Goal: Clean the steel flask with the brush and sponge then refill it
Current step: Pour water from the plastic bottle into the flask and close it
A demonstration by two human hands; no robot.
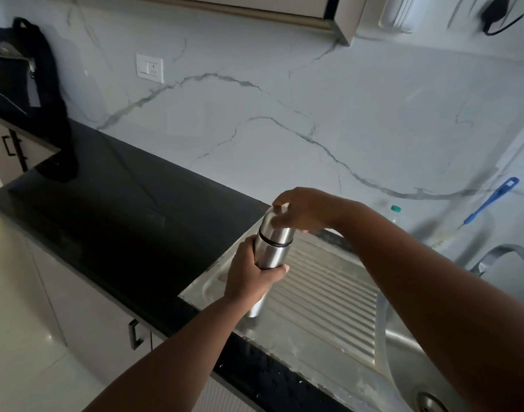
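Head view: the cylindrical brushed-steel flask [271, 246] is held upright above the ribbed stainless draining board [323, 295] of the sink, just beside the black stone desk [106, 209]. The left hand [248, 281] is wrapped tightly round the flask's lower body, fingers closed on the steel. The right hand [302, 209] is cupped over the domed steel cap [274, 223], fingertips curled down and pressing its sides. Judged step: unscrewing the cap, the opening stage before any cleaning; whether the thread has loosened cannot be told. The next move calls for a firm counter-twist, the body held steady, then the cap lifted clear. The blue-handled bottle brush [492, 199] leans against the marble wall, well apart to the right. No sponge is visible.
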